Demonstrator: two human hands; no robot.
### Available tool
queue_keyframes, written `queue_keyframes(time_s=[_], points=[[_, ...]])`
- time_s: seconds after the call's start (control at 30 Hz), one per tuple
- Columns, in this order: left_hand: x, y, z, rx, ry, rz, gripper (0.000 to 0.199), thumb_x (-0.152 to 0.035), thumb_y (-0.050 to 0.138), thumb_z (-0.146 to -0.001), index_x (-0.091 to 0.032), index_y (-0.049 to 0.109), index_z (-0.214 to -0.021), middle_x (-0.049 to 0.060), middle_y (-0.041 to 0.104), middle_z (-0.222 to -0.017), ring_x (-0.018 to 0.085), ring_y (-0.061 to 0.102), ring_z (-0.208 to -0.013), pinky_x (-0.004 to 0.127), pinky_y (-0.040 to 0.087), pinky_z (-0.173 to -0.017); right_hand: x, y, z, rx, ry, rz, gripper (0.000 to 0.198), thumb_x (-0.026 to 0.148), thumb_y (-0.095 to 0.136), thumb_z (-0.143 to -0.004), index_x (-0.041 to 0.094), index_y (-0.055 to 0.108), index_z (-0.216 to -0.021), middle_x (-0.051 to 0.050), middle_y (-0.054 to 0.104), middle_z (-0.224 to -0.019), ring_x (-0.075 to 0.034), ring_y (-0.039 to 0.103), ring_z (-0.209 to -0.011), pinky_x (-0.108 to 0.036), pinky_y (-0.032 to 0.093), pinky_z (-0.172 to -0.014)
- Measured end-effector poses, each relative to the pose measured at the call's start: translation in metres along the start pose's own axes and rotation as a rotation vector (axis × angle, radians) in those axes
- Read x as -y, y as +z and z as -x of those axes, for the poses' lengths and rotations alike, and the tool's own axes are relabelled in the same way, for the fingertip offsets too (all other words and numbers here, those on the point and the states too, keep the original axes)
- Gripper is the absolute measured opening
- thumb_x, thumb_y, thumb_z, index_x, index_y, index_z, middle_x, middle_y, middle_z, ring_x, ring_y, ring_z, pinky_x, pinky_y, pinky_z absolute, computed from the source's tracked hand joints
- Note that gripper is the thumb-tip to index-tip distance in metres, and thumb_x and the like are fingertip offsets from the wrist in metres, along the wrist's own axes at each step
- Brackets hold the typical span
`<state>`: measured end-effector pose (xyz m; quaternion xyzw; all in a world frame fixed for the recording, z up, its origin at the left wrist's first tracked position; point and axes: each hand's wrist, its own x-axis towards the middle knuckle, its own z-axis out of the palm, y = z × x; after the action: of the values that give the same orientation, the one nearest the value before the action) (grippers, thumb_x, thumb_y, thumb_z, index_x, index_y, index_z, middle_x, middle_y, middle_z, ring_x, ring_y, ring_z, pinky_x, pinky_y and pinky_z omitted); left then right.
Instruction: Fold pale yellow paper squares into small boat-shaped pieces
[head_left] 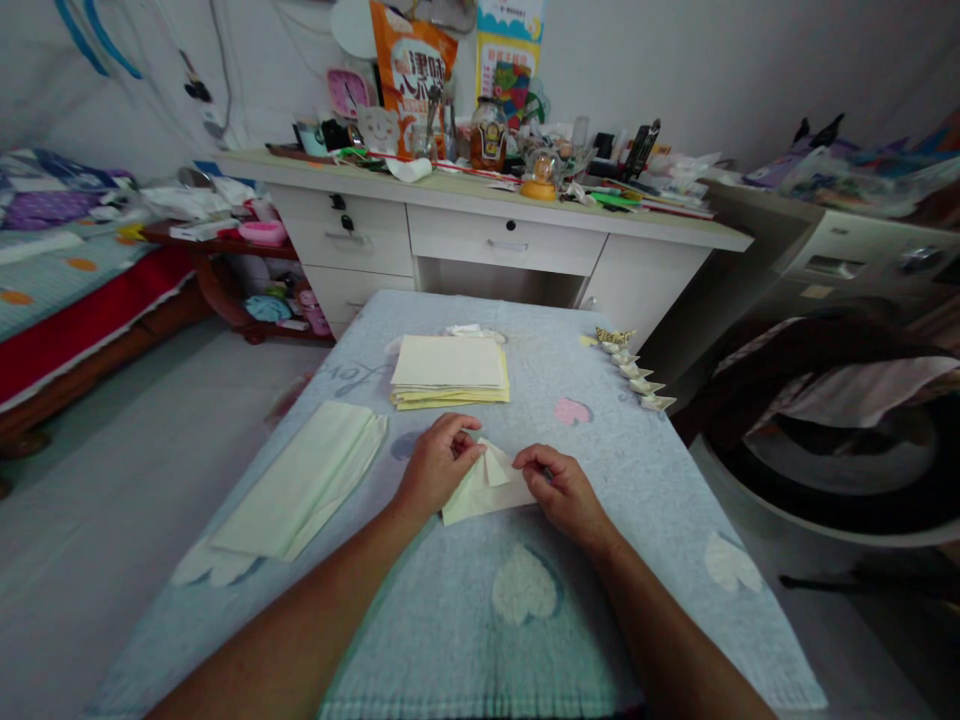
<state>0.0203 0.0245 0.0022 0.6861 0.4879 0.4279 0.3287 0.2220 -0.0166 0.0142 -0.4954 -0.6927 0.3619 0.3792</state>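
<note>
A pale cream sheet of paper [480, 505], partly folded with a raised triangular flap, lies on the cloth-covered table between my hands. My left hand [441, 462] pinches the paper's upper left side between thumb and fingers. At its right side, my right hand [562, 490] grips the paper with curled fingers, hiding that end. Just beyond sits a stack of cream and yellow paper [450, 365]. Longer pale green folded sheets [307, 480] rest to the left. A row of several small folded paper boats [641, 385] stands near the table's right edge.
The table carries a light blue cloth [420, 620] with heart patterns. Behind it stands a white desk [480, 215] crowded with jars, bags and small items. A washing machine [862, 260] with dark clothes at its door is on the right, and a bed [82, 300] on the left.
</note>
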Motion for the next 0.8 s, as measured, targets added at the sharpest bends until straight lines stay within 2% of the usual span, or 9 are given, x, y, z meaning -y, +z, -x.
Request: queue_keyframes(time_s=[0.2, 0.4, 0.5, 0.57, 0.67, 0.8], points=[[-0.001, -0.001, 0.003, 0.176, 0.204, -0.325, 0.019, -0.021, 0.067, -0.076, -0.020, 0.063, -0.095, 0.005, 0.060, -0.099, 0.022, 0.054, -0.098, 0.037, 0.044, -0.089, -0.003, 0.002, 0.000, -0.034, -0.033, 0.338, 0.022, 0.009, 0.047, -0.075, 0.019, 0.063, -0.086, -0.001, 0.059, -0.073, -0.017, 0.052, -0.073, -0.029, 0.038, -0.073], [-0.004, -0.007, 0.011, 0.312, 0.273, -0.459, 0.012, -0.021, 0.064, -0.081, -0.019, 0.065, -0.092, 0.005, 0.061, -0.094, 0.022, 0.052, -0.092, 0.036, 0.043, -0.084, -0.008, 0.005, 0.001, -0.025, 0.001, 0.654, 0.020, 0.013, 0.055, -0.076, 0.020, 0.065, -0.092, -0.007, 0.062, -0.090, -0.023, 0.049, -0.088, -0.037, 0.034, -0.080], [-0.005, -0.008, 0.013, 0.365, 0.300, -0.449, 0.015, -0.016, 0.060, -0.082, -0.020, 0.066, -0.095, 0.006, 0.063, -0.097, 0.022, 0.053, -0.094, 0.036, 0.042, -0.086, -0.007, 0.003, 0.001, -0.027, -0.050, 0.680, 0.026, 0.011, 0.058, -0.074, 0.021, 0.066, -0.097, -0.009, 0.059, -0.107, -0.026, 0.045, -0.099, -0.040, 0.034, -0.084], [-0.006, -0.008, 0.014, 0.388, 0.315, -0.440, 0.018, -0.014, 0.058, -0.082, -0.020, 0.067, -0.097, 0.006, 0.064, -0.099, 0.022, 0.053, -0.097, 0.036, 0.042, -0.088, -0.005, 0.001, 0.002, 0.018, -0.123, 0.648, 0.035, 0.006, 0.057, -0.072, 0.022, 0.066, -0.102, -0.009, 0.057, -0.117, -0.026, 0.044, -0.105, -0.040, 0.033, -0.088], [-0.007, -0.008, 0.014, 0.413, 0.329, -0.439, 0.021, -0.013, 0.056, -0.083, -0.020, 0.067, -0.100, 0.006, 0.065, -0.102, 0.023, 0.053, -0.099, 0.037, 0.042, -0.090, -0.003, 0.000, 0.002, 0.113, -0.218, 0.586, 0.041, 0.000, 0.051, -0.073, 0.022, 0.066, -0.105, -0.006, 0.060, -0.117, -0.024, 0.045, -0.106, -0.040, 0.033, -0.091], [-0.008, -0.011, 0.016, 0.435, 0.323, -0.416, 0.024, -0.024, 0.062, -0.082, -0.019, 0.065, -0.105, 0.008, 0.065, -0.105, 0.024, 0.053, -0.103, 0.039, 0.041, -0.092, 0.002, -0.002, 0.004, 0.178, -0.263, 0.560, 0.036, 0.005, 0.051, -0.079, 0.021, 0.066, -0.108, -0.007, 0.062, -0.113, -0.023, 0.047, -0.103, -0.041, 0.033, -0.091]])
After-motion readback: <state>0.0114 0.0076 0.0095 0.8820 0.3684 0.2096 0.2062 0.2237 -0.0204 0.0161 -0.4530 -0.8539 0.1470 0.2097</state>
